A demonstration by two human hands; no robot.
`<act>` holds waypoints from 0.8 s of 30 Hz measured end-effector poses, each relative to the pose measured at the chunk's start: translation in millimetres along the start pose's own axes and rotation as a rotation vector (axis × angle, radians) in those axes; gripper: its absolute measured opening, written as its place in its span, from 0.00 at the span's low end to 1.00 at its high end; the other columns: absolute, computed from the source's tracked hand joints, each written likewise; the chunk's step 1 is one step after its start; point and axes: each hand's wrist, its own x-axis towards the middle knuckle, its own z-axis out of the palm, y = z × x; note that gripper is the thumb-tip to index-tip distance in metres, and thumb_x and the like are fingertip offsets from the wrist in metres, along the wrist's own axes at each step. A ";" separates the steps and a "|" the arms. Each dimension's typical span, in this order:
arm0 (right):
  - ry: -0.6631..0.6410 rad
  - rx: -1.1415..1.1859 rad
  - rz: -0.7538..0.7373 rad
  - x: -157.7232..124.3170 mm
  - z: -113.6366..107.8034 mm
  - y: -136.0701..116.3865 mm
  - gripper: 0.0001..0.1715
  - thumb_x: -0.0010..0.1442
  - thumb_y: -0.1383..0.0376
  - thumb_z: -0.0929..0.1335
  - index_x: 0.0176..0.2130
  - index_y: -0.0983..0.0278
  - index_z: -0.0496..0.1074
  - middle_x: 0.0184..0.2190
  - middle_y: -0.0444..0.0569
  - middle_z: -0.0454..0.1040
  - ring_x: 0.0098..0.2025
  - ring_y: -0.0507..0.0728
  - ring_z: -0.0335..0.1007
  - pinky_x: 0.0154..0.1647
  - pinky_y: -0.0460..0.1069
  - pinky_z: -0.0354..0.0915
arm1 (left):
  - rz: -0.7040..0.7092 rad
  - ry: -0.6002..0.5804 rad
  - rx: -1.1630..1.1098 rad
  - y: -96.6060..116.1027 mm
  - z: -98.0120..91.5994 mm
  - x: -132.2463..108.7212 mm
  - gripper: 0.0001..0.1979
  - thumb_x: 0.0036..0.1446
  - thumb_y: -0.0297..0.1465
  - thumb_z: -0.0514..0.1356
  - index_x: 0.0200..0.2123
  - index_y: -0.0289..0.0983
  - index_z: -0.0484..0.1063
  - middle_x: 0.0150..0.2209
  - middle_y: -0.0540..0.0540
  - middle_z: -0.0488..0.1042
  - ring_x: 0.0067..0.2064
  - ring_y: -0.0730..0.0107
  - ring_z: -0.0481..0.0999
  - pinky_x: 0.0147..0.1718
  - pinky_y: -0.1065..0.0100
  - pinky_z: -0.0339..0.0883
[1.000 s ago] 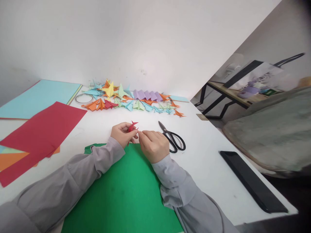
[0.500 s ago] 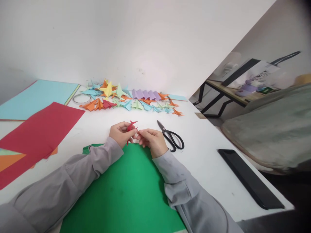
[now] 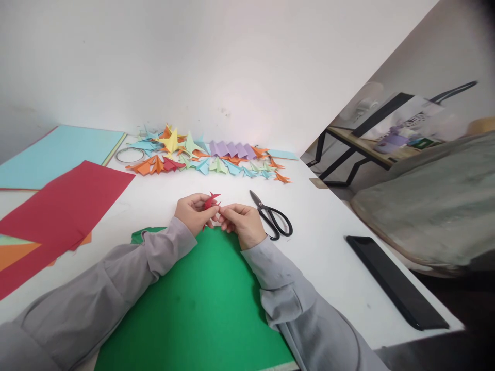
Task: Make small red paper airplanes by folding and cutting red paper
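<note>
Between the fingers of my left hand (image 3: 193, 212) is a small red folded paper figure (image 3: 210, 201), its pointed tips sticking out above the thumb. My right hand (image 3: 242, 221) is closed in a pinch, thumb and forefinger meeting the left fingertips at the figure's right side. The fingers cover the part of the paper being pinched. Both hands are over the far edge of a large green sheet (image 3: 193, 304). Just right of my right hand lie black-handled scissors (image 3: 273, 215), blades pointing away.
Several colourful folded paper pieces (image 3: 218, 166) line the wall, with a purple pleated paper (image 3: 232, 150) among them. At left are a red sheet (image 3: 77, 201), a light-blue sheet (image 3: 73, 154) and a ring-shaped roll (image 3: 130, 154). A black phone-like slab (image 3: 394, 281) lies near the right edge.
The hands stay almost in place, still pinched together. The red paper figure has tilted slightly to the right. The whole view has shifted a little.
</note>
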 end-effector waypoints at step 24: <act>0.024 -0.096 -0.103 -0.3 0.8 0.1 0.10 0.40 0.60 0.71 0.20 0.66 0.71 0.13 0.42 0.70 0.14 0.49 0.62 0.15 0.44 0.57 | -0.032 0.016 -0.041 0.9 1.0 -0.1 0.09 0.31 0.24 0.64 0.21 0.32 0.69 0.14 0.52 0.70 0.15 0.76 0.69 0.12 0.76 0.65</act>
